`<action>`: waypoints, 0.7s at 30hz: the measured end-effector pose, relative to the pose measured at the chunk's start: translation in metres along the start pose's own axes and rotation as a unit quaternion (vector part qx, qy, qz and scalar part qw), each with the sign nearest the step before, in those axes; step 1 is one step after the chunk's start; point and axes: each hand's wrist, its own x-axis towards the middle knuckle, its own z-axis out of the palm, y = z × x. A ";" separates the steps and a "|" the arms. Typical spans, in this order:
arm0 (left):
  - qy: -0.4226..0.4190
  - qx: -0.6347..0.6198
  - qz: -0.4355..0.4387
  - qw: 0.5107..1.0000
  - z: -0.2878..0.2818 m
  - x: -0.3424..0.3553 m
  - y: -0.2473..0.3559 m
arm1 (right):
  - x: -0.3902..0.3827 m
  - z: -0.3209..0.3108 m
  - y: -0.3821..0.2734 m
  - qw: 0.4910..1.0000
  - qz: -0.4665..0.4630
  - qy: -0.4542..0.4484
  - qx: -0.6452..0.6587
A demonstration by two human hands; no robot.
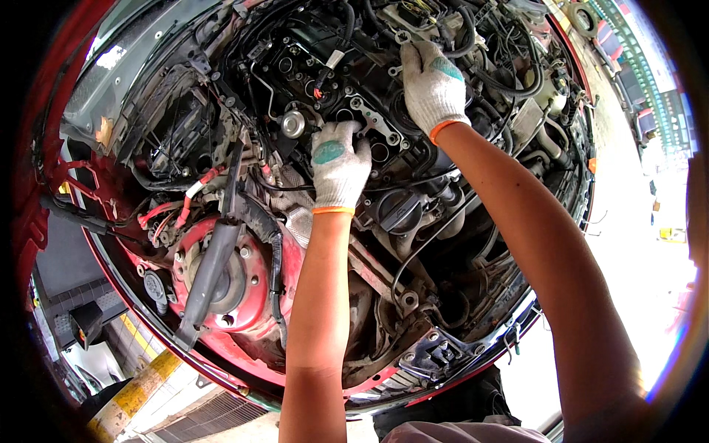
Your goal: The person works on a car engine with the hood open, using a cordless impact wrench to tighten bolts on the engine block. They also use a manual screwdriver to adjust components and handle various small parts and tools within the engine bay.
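Both my hands wear white knit gloves with orange cuffs and green prints, and reach into an open engine bay. My left hand (340, 166) is at the near side of the black engine top (299, 74), its fingers curled down beside a round silver metal part (293, 124). A flat metal bracket with holes (375, 122) lies just right of its fingertips. Farther right and deeper in, my right hand (434, 88) closes over the other side of the engine top, near a metal bolt eye (402, 36). Whatever lies beneath the fingers of either hand is hidden.
A black round cap (399, 212) sits right of my left wrist. Nearer stand a red strut tower (255, 284) and a grey strut (210, 284) slanting across it. Red cables (185, 207) run at left; black hoses (509, 88) crowd the right. A yellow post (136, 391) stands outside the car.
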 end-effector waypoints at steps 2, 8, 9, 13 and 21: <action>-0.005 -0.011 -0.002 1.000 -0.002 0.000 -0.002 | 0.001 0.001 -0.001 0.999 0.027 -0.004 0.016; -0.015 -0.021 -0.023 0.999 -0.002 0.001 0.001 | 0.002 0.003 0.004 1.000 0.019 0.006 0.023; -0.016 -0.022 -0.024 0.999 -0.002 0.001 0.001 | 0.001 0.003 0.004 1.000 0.015 0.007 0.023; -0.013 -0.022 -0.016 1.000 -0.001 0.002 0.000 | 0.001 0.003 0.005 1.000 0.001 0.010 0.019; -0.014 -0.022 -0.023 0.999 0.000 0.001 0.000 | 0.003 0.004 0.004 0.998 0.047 0.014 0.041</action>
